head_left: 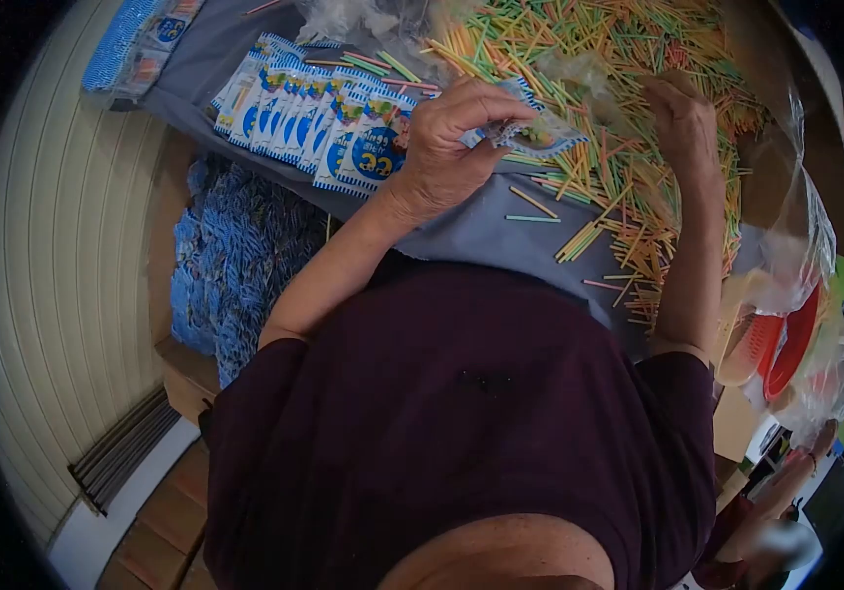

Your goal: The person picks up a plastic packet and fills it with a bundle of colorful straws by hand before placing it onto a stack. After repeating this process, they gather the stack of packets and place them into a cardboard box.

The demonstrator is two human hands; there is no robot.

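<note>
My left hand (456,138) is closed on a small printed packet (545,136) with blue-and-white striped edges, held over the near side of a pile of thin coloured sticks (628,44). The packet is partly see-through, and greenish colour shows in it. Over the right part of the pile is my right hand (682,123), its fingers bent and drawn together; whatever is between them cannot be made out. Left of my left hand, a row of overlapping flat packets (314,123) with blue-and-white print lies on the grey cloth (481,221).
Bundled blue packets (151,44) sit at the far left corner. Below the table edge is a box heaped with blue packaging (235,256). Clear plastic (805,197) hangs at the right, near a red basket (790,339). Another person's arm (785,482) shows at lower right.
</note>
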